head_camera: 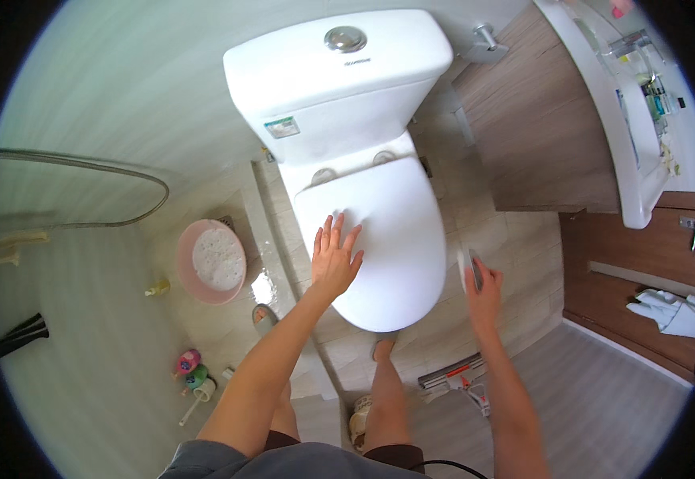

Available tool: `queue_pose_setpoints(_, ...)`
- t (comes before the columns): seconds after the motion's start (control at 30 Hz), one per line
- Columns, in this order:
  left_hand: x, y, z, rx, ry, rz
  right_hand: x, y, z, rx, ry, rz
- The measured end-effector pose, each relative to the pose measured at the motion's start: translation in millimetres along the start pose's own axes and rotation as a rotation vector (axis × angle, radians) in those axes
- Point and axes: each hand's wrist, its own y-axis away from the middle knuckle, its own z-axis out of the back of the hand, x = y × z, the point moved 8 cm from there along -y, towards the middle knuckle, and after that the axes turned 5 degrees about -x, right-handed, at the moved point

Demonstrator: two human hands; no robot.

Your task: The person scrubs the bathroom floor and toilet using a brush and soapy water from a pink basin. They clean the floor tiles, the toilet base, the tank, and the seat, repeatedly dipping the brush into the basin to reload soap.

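Observation:
A white toilet stands before me, its lid (392,239) down and its cistern (341,72) topped by a chrome flush button (345,39). Over the left part of the lid is my left hand (334,254), fingers spread and nothing in it; whether it touches the lid I cannot tell. My right hand (484,293) is to the right of the toilet, closed around the grey handle of a scrubbing brush (471,270). The brush is blurred, and its pale side faces the toilet.
A pink basin (183,263) of foamy water sits left of a low floor sill (275,239). A floor squeegee mop (452,371) lies near my right leg. A wood-grain vanity (533,120) with a white washbasin (632,197) borders the right side. Several bottles and a toilet brush (205,390) are at left.

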Motion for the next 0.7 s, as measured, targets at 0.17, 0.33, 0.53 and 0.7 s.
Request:
queue_pose_setpoints(0.17,8.3,-9.8,-26.3,-0.016,-0.13,0.027,212.5,-97.4,26.0,-0.245,-0.43,0.461)
queue_pose_setpoints(0.33,-2.3,-18.9,-29.9,0.068,-0.083,0.04,332.0,-200.1,27.9,-0.295,-0.093,0.671)
queue_pose_setpoints(0.53,12.0,-14.1,-27.0,0.085,-0.068,0.074,367.3,-213.0,21.2,-0.33,-0.034,0.81)
queue_pose_setpoints(0.7,7.3,-20.0,-31.1,0.044,-0.031,0.046,392.3,-288.7,18.7,-0.218,0.046,0.613)
